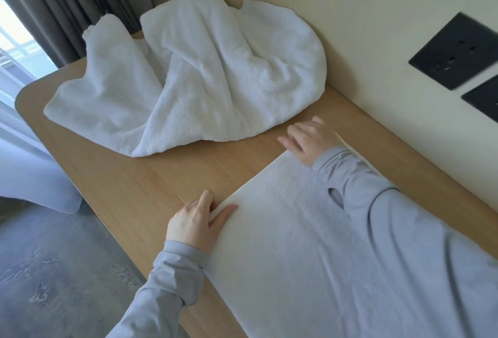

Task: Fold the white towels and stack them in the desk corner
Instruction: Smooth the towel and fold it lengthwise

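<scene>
No txt, labels, brands or nos. could be read: nothing on the crumpled towel (204,73), the flat towel (283,230) or the black wall plates (455,52).

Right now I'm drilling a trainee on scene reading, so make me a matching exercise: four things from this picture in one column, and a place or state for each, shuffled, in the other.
1 crumpled towel
2 flat towel
3 left hand
4 socket plates

A black, on the wall
B heaped in the far corner of the desk
C spread smooth on the near part of the desk
D at the flat towel's far left corner

Pairs: 1-B; 2-C; 3-D; 4-A
</scene>
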